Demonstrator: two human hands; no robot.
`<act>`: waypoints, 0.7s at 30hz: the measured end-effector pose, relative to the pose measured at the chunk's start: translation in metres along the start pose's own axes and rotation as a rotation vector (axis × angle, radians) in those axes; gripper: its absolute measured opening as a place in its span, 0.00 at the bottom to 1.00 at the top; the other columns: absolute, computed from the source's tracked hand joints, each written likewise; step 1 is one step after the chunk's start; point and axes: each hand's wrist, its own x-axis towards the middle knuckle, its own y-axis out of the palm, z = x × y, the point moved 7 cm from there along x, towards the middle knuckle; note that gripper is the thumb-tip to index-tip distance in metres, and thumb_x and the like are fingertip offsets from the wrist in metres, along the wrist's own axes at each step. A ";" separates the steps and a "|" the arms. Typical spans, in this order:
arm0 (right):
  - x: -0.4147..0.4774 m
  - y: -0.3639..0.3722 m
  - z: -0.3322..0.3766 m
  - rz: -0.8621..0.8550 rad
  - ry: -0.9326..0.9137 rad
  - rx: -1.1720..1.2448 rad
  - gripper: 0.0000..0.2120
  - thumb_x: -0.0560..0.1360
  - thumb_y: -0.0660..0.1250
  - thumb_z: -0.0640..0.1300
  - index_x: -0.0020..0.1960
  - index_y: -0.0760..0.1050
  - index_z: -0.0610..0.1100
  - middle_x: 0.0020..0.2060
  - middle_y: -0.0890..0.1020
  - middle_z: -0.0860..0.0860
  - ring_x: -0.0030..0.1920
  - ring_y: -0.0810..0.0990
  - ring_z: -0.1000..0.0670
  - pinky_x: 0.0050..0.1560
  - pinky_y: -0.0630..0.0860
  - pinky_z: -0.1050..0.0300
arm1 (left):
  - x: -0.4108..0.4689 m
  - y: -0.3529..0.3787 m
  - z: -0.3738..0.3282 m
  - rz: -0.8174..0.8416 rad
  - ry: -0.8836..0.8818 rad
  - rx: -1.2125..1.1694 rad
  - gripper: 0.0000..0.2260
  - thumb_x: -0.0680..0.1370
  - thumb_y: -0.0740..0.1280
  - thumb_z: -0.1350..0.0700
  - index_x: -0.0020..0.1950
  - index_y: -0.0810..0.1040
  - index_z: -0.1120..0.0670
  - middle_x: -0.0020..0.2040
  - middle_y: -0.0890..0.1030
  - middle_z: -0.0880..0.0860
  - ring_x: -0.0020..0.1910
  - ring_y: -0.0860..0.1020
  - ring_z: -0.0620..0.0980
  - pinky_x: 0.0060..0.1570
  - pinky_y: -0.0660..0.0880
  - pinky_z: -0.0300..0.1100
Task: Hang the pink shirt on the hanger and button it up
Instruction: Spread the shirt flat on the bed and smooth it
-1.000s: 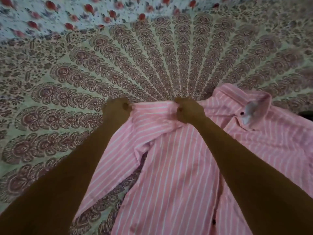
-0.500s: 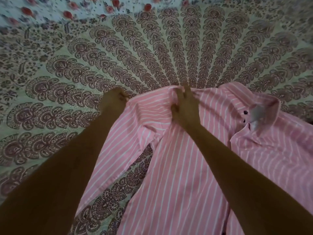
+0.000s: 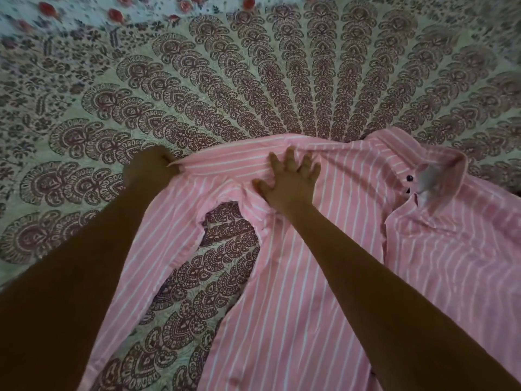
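Note:
A pink shirt (image 3: 324, 277) with thin white stripes lies spread on the patterned bedspread, its collar (image 3: 434, 170) at the right with a grey label and two dark buttons showing. My left hand (image 3: 150, 170) grips the shirt's shoulder and sleeve edge at the left, fingers curled into the fabric. My right hand (image 3: 290, 180) lies flat on the shoulder area with its fingers spread, pressing the cloth down. No hanger is in view.
The bedspread (image 3: 253, 80) with a dark mandala print covers the whole surface. A lighter cloth with red flowers (image 3: 84, 15) runs along the far top left. A dark object peeks in at the right edge.
My right hand has let go of the fabric it pinched and now lies flat with spread fingers. The shoulder edge has been pulled out straighter, and my left hand keeps its grip.

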 end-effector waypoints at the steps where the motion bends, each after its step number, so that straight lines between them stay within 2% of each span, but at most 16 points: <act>1: 0.000 0.001 0.002 0.002 0.026 0.027 0.37 0.74 0.51 0.68 0.76 0.46 0.52 0.76 0.43 0.42 0.73 0.40 0.31 0.69 0.36 0.34 | 0.001 0.002 -0.005 -0.006 0.013 0.123 0.12 0.72 0.71 0.53 0.53 0.77 0.53 0.53 0.80 0.59 0.55 0.77 0.60 0.56 0.70 0.50; 3: 0.002 0.002 0.005 -0.005 0.053 0.033 0.38 0.73 0.51 0.68 0.76 0.46 0.51 0.76 0.43 0.41 0.73 0.40 0.30 0.69 0.36 0.33 | -0.003 0.005 -0.020 -0.079 0.076 0.254 0.16 0.73 0.70 0.57 0.59 0.73 0.52 0.58 0.77 0.60 0.58 0.74 0.61 0.59 0.69 0.54; 5: 0.006 0.001 0.004 -0.020 0.071 0.003 0.39 0.73 0.52 0.69 0.76 0.45 0.51 0.75 0.43 0.40 0.72 0.40 0.29 0.68 0.37 0.31 | -0.022 0.003 -0.033 -0.200 0.166 0.230 0.20 0.72 0.67 0.62 0.63 0.71 0.53 0.60 0.73 0.62 0.59 0.73 0.62 0.59 0.68 0.55; 7: 0.013 -0.003 0.003 -0.016 0.095 -0.009 0.39 0.73 0.51 0.69 0.76 0.45 0.52 0.75 0.43 0.38 0.72 0.41 0.29 0.69 0.37 0.31 | -0.049 0.007 -0.036 -0.291 0.291 0.203 0.19 0.72 0.66 0.62 0.63 0.71 0.56 0.60 0.73 0.62 0.59 0.72 0.61 0.59 0.67 0.55; 9: 0.018 -0.004 0.005 0.006 0.130 -0.003 0.37 0.74 0.51 0.67 0.76 0.45 0.51 0.75 0.44 0.38 0.72 0.41 0.29 0.69 0.38 0.31 | -0.073 0.017 -0.019 -0.323 0.317 0.243 0.18 0.73 0.68 0.57 0.62 0.71 0.57 0.60 0.73 0.62 0.58 0.72 0.61 0.58 0.67 0.55; 10: 0.018 -0.004 0.007 0.009 0.142 0.012 0.36 0.75 0.52 0.65 0.76 0.46 0.50 0.75 0.45 0.37 0.73 0.42 0.30 0.69 0.38 0.32 | -0.080 0.021 -0.001 -0.314 0.235 0.240 0.20 0.73 0.68 0.54 0.63 0.69 0.57 0.61 0.72 0.63 0.60 0.71 0.62 0.58 0.66 0.56; 12: 0.008 0.000 0.017 -0.012 0.113 0.075 0.34 0.76 0.52 0.63 0.76 0.48 0.47 0.75 0.46 0.38 0.74 0.42 0.33 0.70 0.39 0.33 | -0.094 0.024 0.049 -0.273 -0.068 0.188 0.24 0.74 0.67 0.48 0.66 0.65 0.57 0.66 0.67 0.64 0.65 0.66 0.64 0.62 0.62 0.58; 14: -0.014 0.007 0.032 -0.067 -0.001 0.139 0.33 0.76 0.47 0.63 0.75 0.50 0.47 0.76 0.47 0.40 0.75 0.44 0.36 0.71 0.40 0.36 | -0.110 0.019 0.089 -0.263 -0.304 0.131 0.27 0.76 0.64 0.44 0.67 0.63 0.59 0.67 0.65 0.66 0.67 0.63 0.65 0.63 0.60 0.60; 16: -0.040 0.015 0.047 -0.116 -0.126 0.186 0.35 0.74 0.39 0.64 0.76 0.50 0.48 0.76 0.48 0.42 0.75 0.45 0.38 0.72 0.39 0.38 | -0.124 0.012 0.108 -0.259 -0.322 0.181 0.26 0.76 0.63 0.44 0.65 0.66 0.60 0.64 0.68 0.67 0.64 0.66 0.66 0.61 0.61 0.60; 18: -0.061 0.025 0.058 -0.127 -0.190 0.195 0.35 0.72 0.37 0.64 0.76 0.50 0.48 0.76 0.50 0.43 0.76 0.47 0.39 0.72 0.39 0.40 | -0.136 0.005 0.119 -0.205 -0.284 0.217 0.25 0.75 0.65 0.44 0.63 0.69 0.60 0.59 0.73 0.67 0.59 0.71 0.65 0.59 0.62 0.58; 21: -0.073 0.033 0.060 -0.147 -0.146 0.164 0.35 0.73 0.38 0.64 0.75 0.52 0.49 0.75 0.54 0.42 0.75 0.50 0.39 0.73 0.41 0.42 | -0.139 0.000 0.135 -0.051 -0.298 -0.005 0.21 0.73 0.67 0.45 0.59 0.74 0.59 0.51 0.80 0.65 0.53 0.77 0.63 0.59 0.67 0.53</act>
